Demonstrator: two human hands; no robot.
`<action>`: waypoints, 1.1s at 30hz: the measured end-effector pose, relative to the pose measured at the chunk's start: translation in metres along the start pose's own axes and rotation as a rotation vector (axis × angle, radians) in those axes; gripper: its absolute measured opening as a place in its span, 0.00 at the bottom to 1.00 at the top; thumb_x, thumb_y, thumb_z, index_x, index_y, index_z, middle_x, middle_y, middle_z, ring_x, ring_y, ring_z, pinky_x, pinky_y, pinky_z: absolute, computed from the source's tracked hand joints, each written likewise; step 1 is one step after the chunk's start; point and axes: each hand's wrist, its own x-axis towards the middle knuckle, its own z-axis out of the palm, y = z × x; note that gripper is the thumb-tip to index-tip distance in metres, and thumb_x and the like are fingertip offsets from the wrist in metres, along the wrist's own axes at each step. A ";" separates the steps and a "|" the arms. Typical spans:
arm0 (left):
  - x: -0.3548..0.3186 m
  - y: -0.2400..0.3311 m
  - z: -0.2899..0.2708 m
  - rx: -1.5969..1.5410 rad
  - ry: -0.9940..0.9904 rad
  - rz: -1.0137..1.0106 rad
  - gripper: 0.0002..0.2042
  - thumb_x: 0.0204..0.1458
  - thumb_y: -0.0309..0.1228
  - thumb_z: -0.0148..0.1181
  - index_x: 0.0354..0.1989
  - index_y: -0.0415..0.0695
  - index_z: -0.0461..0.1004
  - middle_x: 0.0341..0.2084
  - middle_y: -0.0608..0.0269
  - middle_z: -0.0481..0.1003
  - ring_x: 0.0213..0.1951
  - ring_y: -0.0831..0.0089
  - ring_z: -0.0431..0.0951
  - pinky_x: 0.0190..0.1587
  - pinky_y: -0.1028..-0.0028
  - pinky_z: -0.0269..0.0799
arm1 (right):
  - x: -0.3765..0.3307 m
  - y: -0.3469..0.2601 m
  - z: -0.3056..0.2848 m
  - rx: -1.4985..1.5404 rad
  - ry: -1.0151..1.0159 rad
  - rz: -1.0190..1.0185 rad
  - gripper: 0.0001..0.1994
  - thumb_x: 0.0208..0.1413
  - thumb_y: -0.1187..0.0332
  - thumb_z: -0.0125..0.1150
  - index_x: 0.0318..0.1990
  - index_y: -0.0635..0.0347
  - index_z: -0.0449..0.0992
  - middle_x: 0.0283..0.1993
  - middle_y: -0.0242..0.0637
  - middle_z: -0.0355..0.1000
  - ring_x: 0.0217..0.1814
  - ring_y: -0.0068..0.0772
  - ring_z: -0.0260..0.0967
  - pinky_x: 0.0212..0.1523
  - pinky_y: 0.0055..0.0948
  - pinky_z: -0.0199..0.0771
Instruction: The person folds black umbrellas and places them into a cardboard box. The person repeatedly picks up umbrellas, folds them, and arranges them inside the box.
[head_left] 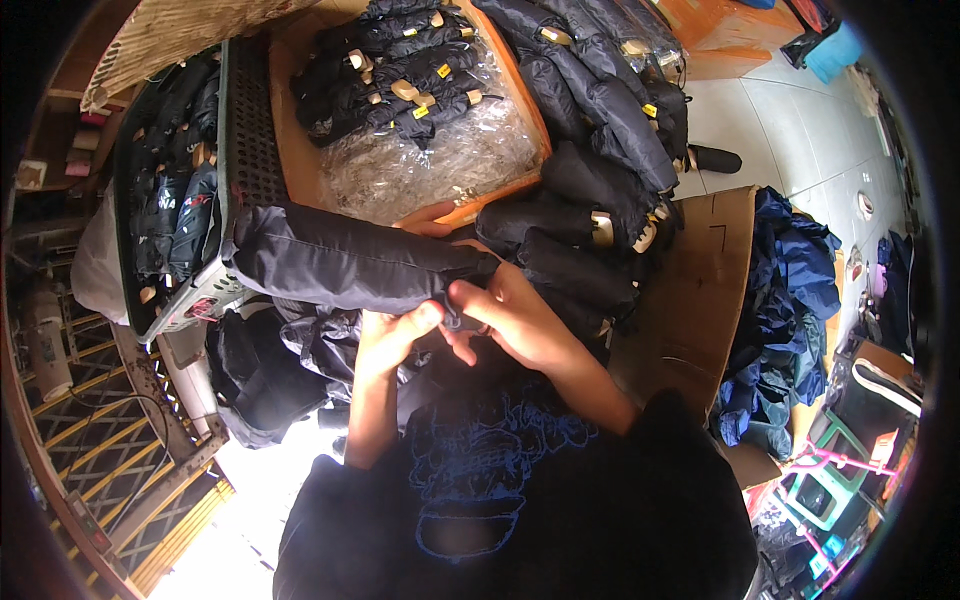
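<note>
A long, plump black fabric roll [340, 262] lies across in front of me, its right end drawn in. My left hand [392, 335] is closed round it from below, thumb along the near side and fingertips showing past the far side. At the drawn-in end, my right hand [515, 318] is closed, thumb and fingers pinching the dark cloth there. What exactly lies between those fingertips is too small and shaded to make out.
Beyond the roll stands an open cardboard box [300, 150] with similar tagged rolls and clear plastic. More black rolls [600, 115] are piled to its right. A dark plastic crate [258, 140] of rolls stands left. Dark blue cloth [775, 310] is heaped beside a cardboard flap [690, 300].
</note>
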 end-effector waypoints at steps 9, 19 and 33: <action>-0.003 0.000 0.005 -0.269 0.106 -0.020 0.36 0.49 0.35 0.64 0.61 0.33 0.51 0.47 0.45 0.69 0.48 0.55 0.74 0.53 0.62 0.70 | -0.002 0.009 0.005 -0.232 0.033 -0.069 0.30 0.57 0.67 0.59 0.64 0.65 0.55 0.30 0.34 0.70 0.20 0.17 0.65 0.20 0.19 0.68; -0.002 -0.007 0.001 -0.430 0.091 0.017 0.35 0.47 0.46 0.65 0.56 0.36 0.56 0.40 0.47 0.71 0.44 0.58 0.75 0.48 0.62 0.72 | 0.001 0.014 -0.007 -0.405 -0.131 0.026 0.28 0.58 0.66 0.59 0.60 0.73 0.55 0.24 0.39 0.71 0.16 0.21 0.67 0.16 0.22 0.68; 0.003 -0.005 0.020 -0.394 0.322 -0.048 0.31 0.48 0.40 0.63 0.53 0.32 0.58 0.29 0.49 0.72 0.32 0.60 0.77 0.42 0.63 0.75 | -0.002 0.019 0.011 -0.432 0.158 0.036 0.16 0.56 0.67 0.60 0.45 0.71 0.67 0.28 0.38 0.71 0.27 0.19 0.69 0.26 0.23 0.69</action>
